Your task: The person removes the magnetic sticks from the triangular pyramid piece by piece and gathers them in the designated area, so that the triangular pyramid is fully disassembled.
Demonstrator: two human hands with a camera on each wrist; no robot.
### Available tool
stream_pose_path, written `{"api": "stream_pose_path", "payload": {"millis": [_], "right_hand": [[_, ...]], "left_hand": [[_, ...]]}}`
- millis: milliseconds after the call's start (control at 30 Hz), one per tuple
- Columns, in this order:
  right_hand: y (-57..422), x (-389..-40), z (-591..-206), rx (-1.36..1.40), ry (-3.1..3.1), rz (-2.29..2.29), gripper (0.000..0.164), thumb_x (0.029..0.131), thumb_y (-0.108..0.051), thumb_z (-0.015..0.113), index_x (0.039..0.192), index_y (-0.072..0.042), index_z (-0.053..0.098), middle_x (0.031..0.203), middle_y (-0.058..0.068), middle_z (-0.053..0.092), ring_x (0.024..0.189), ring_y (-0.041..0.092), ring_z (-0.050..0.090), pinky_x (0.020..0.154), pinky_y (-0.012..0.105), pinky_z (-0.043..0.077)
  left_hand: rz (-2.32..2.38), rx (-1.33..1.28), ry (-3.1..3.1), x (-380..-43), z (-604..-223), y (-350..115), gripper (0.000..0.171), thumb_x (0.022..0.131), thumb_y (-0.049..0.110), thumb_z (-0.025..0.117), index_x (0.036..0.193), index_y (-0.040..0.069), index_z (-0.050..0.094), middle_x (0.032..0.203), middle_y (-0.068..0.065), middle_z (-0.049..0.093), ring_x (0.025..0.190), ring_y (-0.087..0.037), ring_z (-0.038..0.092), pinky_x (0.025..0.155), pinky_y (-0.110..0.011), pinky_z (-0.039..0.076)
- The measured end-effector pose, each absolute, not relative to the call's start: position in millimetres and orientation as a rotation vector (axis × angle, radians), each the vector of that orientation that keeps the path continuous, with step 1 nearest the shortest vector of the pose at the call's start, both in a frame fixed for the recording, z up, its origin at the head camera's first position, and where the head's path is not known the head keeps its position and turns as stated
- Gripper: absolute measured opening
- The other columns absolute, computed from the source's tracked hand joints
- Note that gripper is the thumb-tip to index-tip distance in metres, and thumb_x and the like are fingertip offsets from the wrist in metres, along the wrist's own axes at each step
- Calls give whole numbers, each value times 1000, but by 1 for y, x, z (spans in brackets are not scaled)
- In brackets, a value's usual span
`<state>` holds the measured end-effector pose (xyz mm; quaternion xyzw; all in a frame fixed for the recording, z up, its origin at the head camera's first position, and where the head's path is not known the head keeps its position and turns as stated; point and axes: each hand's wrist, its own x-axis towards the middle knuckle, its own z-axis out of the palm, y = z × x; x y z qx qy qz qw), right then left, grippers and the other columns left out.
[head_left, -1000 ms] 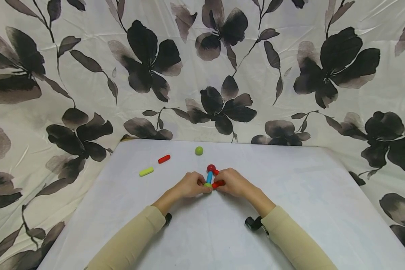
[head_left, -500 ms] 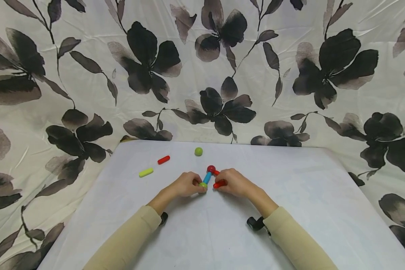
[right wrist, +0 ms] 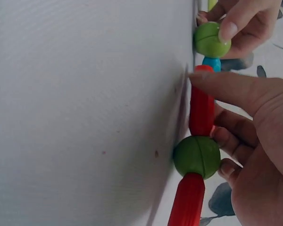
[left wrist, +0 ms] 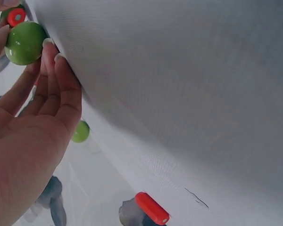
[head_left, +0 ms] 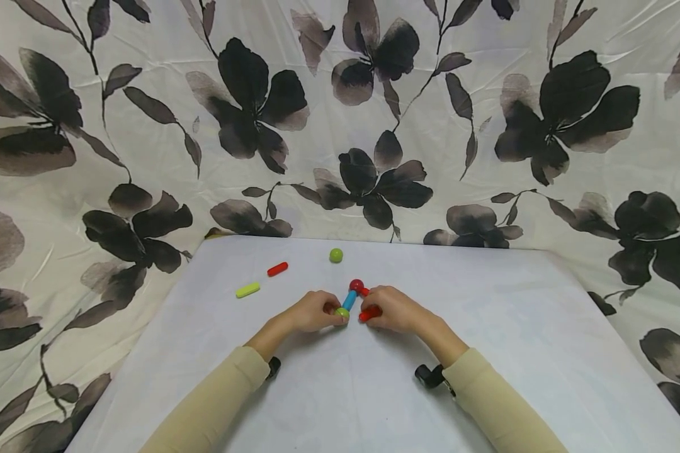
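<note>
My left hand (head_left: 315, 311) pinches a green ball (left wrist: 26, 43) between thumb and fingers. A blue rod (head_left: 349, 300) runs from that ball to a red ball (head_left: 356, 286), and a second red rod (head_left: 365, 292) leads from the red ball toward my right hand (head_left: 395, 308). That hand grips a red rod (right wrist: 202, 101), whose free end points toward the left hand's ball with a small gap between in the head view. Its other end meets another green ball (right wrist: 196, 157), from which a further red rod (right wrist: 186, 200) extends; the right hand hides these in the head view.
On the white table (head_left: 521, 352), a loose green ball (head_left: 336, 255) lies toward the back. A loose red rod (head_left: 277, 269) and a yellow-green rod (head_left: 247, 289) lie to the left. Behind the table hangs a floral cloth (head_left: 306, 126).
My left hand has shifted left with its green ball, away from the red rod's end, and the blue rod slants more. The right hand has hardly moved.
</note>
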<state>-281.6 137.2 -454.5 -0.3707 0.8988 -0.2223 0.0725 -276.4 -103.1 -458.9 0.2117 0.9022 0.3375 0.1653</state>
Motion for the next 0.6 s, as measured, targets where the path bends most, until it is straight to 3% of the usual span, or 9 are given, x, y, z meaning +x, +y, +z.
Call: {"api": "stream_pose_path", "payload": {"millis": [333, 600], "right_hand": [[131, -289, -451, -1107, 2705, -765, 24, 91, -14, 78, 112, -5, 75, 103, 7, 68, 92, 23, 61, 83, 35, 52], [117, -300, -455, -1179, 2774, -749, 31, 89, -8, 79, 119, -5, 73, 120, 7, 65, 112, 24, 60, 102, 40, 48]], "left_hand": [[971, 615, 2564, -278, -461, -104, 24, 94, 30, 75, 102, 7, 72, 82, 1, 62, 77, -13, 54, 70, -28, 44], [966, 611, 2566, -279, -461, -105, 25, 94, 30, 75, 103, 7, 72, 82, 2, 62, 75, -12, 54, 70, -27, 44]]}}
